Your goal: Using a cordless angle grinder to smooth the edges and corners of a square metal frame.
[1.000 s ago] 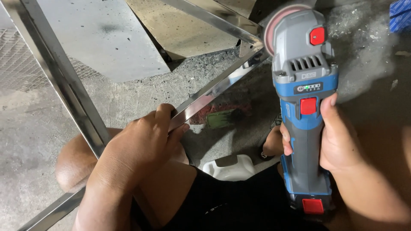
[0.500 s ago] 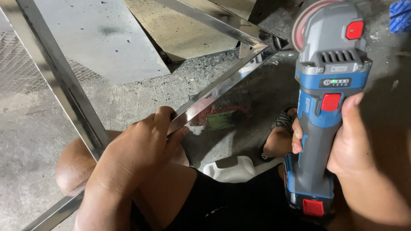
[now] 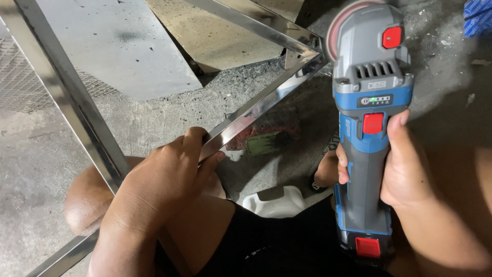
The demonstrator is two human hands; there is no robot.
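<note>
1. Two hands are at work over a concrete floor (image 3: 154, 118). My left hand (image 3: 164, 190) is wrapped over a shiny metal bar (image 3: 256, 107), fingers curled together and pressed onto its top face, thumb hidden beneath.
2. My right hand (image 3: 410, 174) grips the grinder (image 3: 366, 123) around its grey and blue body, fingers closed round it and thumb laid alongside the red switch.
3. Long axis of the bar: it runs from my left hand up and to the right, ending at the welded corner of the frame (image 3: 302, 51).
4. Grinder axis: nearly straight away from me, with the disc (image 3: 338, 25) at its far end lying just beside that corner, to its right. I cannot tell whether they touch.
5. Nearer hand: the right, through the tool; the left holds well back along the bar.
6. A white plastic jug (image 3: 277, 200) sits below the bar, between my knees.
</note>
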